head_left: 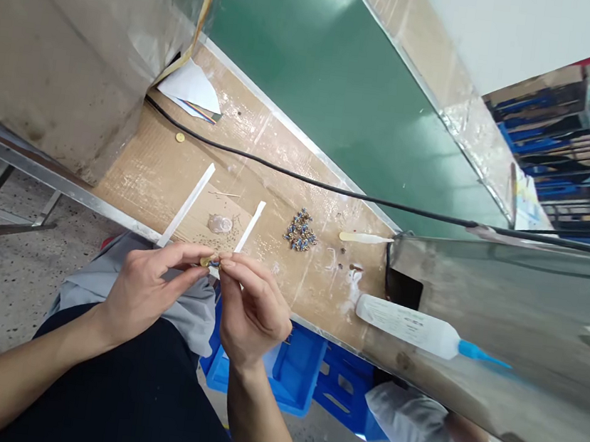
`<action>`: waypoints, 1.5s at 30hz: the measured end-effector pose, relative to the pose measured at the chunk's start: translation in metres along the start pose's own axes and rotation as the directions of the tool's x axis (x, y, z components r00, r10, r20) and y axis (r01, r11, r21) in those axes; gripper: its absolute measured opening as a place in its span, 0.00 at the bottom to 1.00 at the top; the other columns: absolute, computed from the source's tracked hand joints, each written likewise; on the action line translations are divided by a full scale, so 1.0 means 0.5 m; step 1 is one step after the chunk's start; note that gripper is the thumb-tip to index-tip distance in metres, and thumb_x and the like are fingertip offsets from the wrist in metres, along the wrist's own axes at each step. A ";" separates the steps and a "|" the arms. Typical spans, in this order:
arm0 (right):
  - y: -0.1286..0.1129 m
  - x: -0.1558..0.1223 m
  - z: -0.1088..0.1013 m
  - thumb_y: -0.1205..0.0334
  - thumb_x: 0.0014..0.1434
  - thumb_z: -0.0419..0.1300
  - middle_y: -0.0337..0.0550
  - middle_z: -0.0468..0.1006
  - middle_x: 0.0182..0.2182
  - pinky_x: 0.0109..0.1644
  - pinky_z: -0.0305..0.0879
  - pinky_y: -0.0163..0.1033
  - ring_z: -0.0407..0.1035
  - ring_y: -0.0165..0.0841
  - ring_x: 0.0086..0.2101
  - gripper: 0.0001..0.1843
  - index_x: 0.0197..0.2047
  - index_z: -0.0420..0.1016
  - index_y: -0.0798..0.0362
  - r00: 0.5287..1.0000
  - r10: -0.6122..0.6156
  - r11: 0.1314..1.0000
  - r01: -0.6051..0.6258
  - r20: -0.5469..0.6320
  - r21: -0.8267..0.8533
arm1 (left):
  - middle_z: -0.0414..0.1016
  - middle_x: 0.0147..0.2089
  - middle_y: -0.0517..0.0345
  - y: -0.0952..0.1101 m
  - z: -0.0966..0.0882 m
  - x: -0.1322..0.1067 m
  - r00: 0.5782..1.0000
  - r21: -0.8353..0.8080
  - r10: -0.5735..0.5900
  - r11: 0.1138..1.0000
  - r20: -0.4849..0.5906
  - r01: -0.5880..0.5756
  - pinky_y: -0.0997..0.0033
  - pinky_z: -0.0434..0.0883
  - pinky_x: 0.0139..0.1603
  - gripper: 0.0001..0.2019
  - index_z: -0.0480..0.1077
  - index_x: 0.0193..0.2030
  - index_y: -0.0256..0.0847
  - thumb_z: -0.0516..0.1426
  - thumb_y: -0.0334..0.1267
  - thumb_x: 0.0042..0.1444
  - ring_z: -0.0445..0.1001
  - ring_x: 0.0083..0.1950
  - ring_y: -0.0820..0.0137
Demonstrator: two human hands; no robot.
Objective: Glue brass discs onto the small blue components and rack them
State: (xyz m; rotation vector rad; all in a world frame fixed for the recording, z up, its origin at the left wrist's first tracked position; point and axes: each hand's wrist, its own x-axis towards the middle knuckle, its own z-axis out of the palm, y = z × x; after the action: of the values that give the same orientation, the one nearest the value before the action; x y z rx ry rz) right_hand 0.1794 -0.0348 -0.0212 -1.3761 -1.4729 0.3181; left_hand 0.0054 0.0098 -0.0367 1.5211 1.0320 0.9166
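Above the tan cardboard-topped table (150,174), near a heap of small blue-and-brass components (301,230), the left hand (149,296) and right hand (252,309) meet. The fingers (183,254) of both pinch closed on a tiny brass-and-blue component (210,262), its long axis lying crosswise between them.

A: What do the hands hold, please?
B: The left hand (149,294) and the right hand (252,309) pinch one small gold piece (206,262) together.
A: And near them?
B: A small pile of blue and gold pieces (301,230) lies on the brown board (139,173), beside a white bottle (405,326).
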 end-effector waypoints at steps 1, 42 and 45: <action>0.000 0.000 0.000 0.80 0.68 0.69 0.42 0.90 0.48 0.52 0.88 0.44 0.87 0.37 0.47 0.22 0.57 0.88 0.45 1.000 -0.005 1.000 0.005 0.003 0.001 | 0.91 0.55 0.65 0.002 -0.001 -0.001 1.000 0.006 0.007 1.000 -0.002 -0.007 0.78 0.85 0.55 0.13 0.83 0.61 0.51 0.68 0.35 0.73 0.92 0.49 0.71; 0.014 -0.025 -0.002 0.79 0.68 0.70 0.47 0.90 0.54 0.48 0.92 0.48 0.89 0.43 0.49 0.31 0.69 0.82 0.44 0.963 -0.259 0.951 0.268 0.077 -0.151 | 0.92 0.52 0.57 0.042 -0.016 -0.004 0.959 0.329 0.283 0.905 0.004 -0.269 0.74 0.86 0.54 0.10 0.78 0.61 0.44 0.61 0.30 0.78 0.92 0.48 0.67; 0.019 -0.029 -0.003 0.77 0.68 0.71 0.47 0.90 0.55 0.48 0.93 0.48 0.89 0.44 0.49 0.31 0.70 0.82 0.44 0.952 -0.295 0.934 0.305 0.080 -0.187 | 0.92 0.52 0.57 0.046 -0.017 -0.005 0.960 0.340 0.280 0.901 0.016 -0.269 0.73 0.87 0.53 0.10 0.78 0.61 0.44 0.60 0.31 0.78 0.92 0.47 0.67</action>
State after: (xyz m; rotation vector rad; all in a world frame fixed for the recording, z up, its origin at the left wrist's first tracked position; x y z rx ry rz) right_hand 0.1832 -0.0447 -0.0349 -1.2781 -1.7673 0.0111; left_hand 0.0001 0.0080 -0.0125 1.9855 1.0547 0.9968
